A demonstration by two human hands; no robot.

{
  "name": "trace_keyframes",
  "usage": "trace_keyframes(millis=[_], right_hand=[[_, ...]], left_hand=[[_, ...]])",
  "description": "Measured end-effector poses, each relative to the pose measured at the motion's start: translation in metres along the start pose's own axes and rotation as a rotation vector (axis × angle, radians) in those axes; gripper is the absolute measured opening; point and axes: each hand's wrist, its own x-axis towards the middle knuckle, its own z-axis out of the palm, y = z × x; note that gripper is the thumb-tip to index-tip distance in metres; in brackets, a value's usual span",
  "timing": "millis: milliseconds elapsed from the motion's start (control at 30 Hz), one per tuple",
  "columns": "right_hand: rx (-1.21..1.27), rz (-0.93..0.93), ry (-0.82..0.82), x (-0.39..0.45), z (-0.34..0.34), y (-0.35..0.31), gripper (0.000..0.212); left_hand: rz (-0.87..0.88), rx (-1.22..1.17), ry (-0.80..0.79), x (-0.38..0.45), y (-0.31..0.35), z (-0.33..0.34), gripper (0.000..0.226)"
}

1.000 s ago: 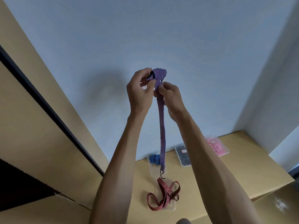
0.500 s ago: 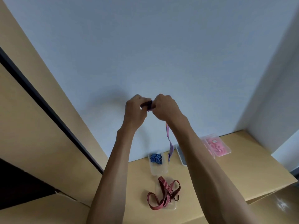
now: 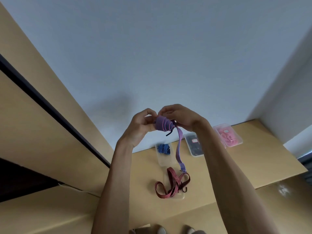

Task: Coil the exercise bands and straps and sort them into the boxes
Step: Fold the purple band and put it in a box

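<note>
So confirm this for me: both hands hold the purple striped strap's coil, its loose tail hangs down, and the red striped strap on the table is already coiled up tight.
Not quite. In the head view the red striped strap lies loose in open loops, not coiled. The rest stands: the left hand and right hand hold the purple striped strap as a coil, with its tail hanging down.

Purple striped strap [image 3: 164,125]; red striped strap [image 3: 172,184]

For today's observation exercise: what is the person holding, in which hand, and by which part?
Both hands hold the purple strap by its coiled end: the left hand grips the coil, the right hand pinches it from above. The tail hangs free.
</note>
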Motion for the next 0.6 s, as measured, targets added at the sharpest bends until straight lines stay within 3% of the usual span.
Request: trace_keyframes(millis=[100, 200, 267, 333, 467, 600], right_hand=[[0.259, -0.052, 0.182, 0.006, 0.015, 0.029, 0.028], [0.174, -0.042, 0.384, 0.013, 0.041, 0.053, 0.030], [0.183, 0.039, 0.428, 0.015, 0.051, 0.063, 0.030], [0.083, 0.081, 0.441, 0.015, 0.055, 0.066, 0.030], [-0.381, 0.097, 0.503, 0.020, 0.055, 0.068, 0.010], [-0.392, 0.198, 0.496, 0.024, 0.058, 0.064, 0.017]], left_hand=[[-0.001, -0.195, 0.158, 0.004, -0.009, 0.013, 0.031], [-0.027, -0.149, 0.389, 0.016, -0.017, 0.026, 0.030], [-0.011, -0.071, 0.526, 0.022, -0.024, 0.030, 0.029], [0.007, 0.092, 0.617, 0.026, -0.032, 0.028, 0.028], [0.056, 0.351, 0.681, 0.028, -0.047, 0.021, 0.028], [0.173, 0.581, 0.703, 0.029, -0.058, 0.016, 0.032]])
